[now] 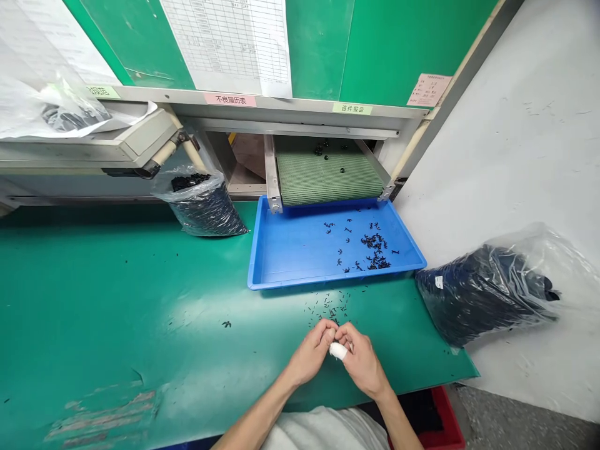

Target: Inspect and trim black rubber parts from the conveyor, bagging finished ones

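Observation:
My left hand (309, 356) and my right hand (364, 362) meet over the green mat near its front edge. Both have their fingers pinched together; whatever lies between them is too small and hidden to make out. White tape (338, 351) wraps the right thumb. Just beyond the fingertips, many tiny black slivers (328, 306) are scattered on the mat. Past these stands a blue tray (293, 284) with small black branched parts (377, 250) heaped at its right side. One similar black part (227, 324) lies alone on the mat, left of my hands.
A green conveyor belt (328, 181) ends over the tray's back, carrying several small dark round pieces (342, 170). An open bag of black parts (204, 203) stands to the left. Another large bag (487, 294) leans by the white wall at right. A red bin (447, 419) sits below the table edge.

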The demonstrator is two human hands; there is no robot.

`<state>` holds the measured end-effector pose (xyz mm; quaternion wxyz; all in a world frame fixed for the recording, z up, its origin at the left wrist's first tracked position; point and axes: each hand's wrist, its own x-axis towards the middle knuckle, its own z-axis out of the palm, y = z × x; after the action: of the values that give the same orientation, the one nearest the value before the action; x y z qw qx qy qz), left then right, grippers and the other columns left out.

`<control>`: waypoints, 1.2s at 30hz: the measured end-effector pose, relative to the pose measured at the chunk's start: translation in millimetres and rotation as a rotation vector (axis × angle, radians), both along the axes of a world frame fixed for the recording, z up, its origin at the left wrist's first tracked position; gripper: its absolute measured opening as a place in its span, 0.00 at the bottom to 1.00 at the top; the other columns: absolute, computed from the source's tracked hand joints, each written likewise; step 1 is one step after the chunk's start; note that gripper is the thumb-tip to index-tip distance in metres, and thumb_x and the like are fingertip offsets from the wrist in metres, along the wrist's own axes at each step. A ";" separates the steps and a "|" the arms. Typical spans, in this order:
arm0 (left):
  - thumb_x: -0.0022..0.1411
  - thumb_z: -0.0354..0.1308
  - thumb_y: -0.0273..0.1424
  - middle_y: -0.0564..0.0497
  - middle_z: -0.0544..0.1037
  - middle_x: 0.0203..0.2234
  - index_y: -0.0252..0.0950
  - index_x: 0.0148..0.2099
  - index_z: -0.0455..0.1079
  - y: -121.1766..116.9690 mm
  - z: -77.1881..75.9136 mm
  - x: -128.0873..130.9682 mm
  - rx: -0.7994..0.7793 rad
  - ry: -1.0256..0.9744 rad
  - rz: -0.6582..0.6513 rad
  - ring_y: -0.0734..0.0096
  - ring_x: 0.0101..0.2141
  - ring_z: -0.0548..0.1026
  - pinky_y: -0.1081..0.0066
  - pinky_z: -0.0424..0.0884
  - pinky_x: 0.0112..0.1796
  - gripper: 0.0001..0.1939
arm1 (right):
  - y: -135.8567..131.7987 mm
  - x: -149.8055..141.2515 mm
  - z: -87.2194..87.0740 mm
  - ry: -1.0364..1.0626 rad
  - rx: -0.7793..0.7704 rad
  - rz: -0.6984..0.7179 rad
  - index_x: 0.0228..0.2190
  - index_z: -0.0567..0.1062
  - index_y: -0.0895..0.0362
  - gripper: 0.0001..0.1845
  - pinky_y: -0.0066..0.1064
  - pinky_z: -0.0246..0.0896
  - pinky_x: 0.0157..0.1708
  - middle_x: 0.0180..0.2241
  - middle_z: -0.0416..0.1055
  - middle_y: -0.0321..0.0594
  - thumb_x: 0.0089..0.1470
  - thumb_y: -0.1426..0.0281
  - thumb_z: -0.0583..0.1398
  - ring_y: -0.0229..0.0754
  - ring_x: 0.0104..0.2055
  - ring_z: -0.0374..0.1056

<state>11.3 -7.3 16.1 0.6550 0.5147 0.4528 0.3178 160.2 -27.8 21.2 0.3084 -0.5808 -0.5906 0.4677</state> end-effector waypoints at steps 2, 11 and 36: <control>0.64 0.47 0.42 0.54 0.68 0.28 0.37 0.38 0.68 0.7 0.4 2.1 -0.012 -0.045 0.031 0.72 0.29 0.63 0.73 0.59 0.32 0.14 | 0.8 -1.6 -1.4 0.021 0.015 -0.021 0.28 0.65 0.55 0.03 0.25 0.49 0.24 0.22 0.59 0.29 0.52 0.68 0.54 0.33 0.24 0.54; 0.61 0.52 0.44 0.58 0.64 0.19 0.37 0.44 0.64 1.6 -8.0 13.8 -0.137 -0.178 0.148 0.77 0.21 0.59 0.76 0.55 0.24 0.17 | 10.7 -3.2 -17.5 0.207 -0.137 -0.184 0.34 0.63 0.55 0.08 0.23 0.47 0.18 0.17 0.57 0.24 0.48 0.70 0.51 0.31 0.17 0.51; 0.59 0.49 0.52 0.59 0.61 0.17 0.36 0.37 0.66 -6.5 -6.2 5.8 -0.113 -0.114 0.223 0.79 0.18 0.57 0.75 0.52 0.20 0.23 | 11.8 -5.2 -0.5 -0.019 0.019 0.017 0.33 0.68 0.53 0.10 0.30 0.61 0.28 0.26 0.71 0.35 0.51 0.63 0.51 0.41 0.27 0.67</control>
<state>17.0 -13.9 10.0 0.6683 0.4046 0.4864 0.3913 155.0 -16.0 20.7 0.3044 -0.5774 -0.6029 0.4588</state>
